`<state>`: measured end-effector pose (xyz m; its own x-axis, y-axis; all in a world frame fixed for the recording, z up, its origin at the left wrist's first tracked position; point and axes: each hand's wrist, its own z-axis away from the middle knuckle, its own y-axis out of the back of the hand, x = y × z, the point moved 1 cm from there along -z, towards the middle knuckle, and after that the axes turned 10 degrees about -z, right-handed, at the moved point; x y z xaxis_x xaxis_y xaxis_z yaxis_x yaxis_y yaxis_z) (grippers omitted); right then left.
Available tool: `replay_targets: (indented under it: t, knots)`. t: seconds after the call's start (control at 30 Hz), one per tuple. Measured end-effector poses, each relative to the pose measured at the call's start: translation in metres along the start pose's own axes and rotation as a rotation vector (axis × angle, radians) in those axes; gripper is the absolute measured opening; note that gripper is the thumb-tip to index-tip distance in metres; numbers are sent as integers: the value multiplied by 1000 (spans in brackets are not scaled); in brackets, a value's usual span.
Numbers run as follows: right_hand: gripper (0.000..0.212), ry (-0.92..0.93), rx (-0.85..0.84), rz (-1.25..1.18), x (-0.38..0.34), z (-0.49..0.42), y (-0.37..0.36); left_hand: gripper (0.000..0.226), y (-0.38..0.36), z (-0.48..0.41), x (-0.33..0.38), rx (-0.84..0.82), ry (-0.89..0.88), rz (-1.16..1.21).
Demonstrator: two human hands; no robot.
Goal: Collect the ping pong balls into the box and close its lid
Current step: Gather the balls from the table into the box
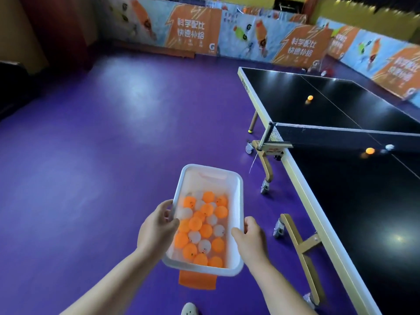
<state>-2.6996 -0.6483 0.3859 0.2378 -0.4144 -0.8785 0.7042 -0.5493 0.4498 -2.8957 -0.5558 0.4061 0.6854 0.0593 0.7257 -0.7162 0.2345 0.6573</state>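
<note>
Under the box (pixel 237 201), orange lid (pixel 197 280) mostly hidden. Left hand (pixel 156 230) and right hand (pixel 251 237) gripping its rims; three balls (pixel 370 150) on table (pixel 341 201).

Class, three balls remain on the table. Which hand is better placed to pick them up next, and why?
The right hand. It grips the box on the side facing the table, where the balls lie. The left hand holds the far side and can support the box.

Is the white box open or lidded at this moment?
Open: the box has no lid on, and orange and white balls lie exposed inside. Both hands grip its rim.
</note>
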Motion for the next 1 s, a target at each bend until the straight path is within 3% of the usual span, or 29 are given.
replay_targets:
  t: [0.33,0.8,1.0]
  knots:
    - [35,-45,27,-26,-48,-187,-8,47,-44,-188,91,-52,-22,3]
    - [18,-166,260,-127,-126,-489,-45,48,-100,-518,243,-195,-226,-9]
    - [14,-223,365,-101,-143,-582,-39,50,-139,-613,303,-287,-282,-33]
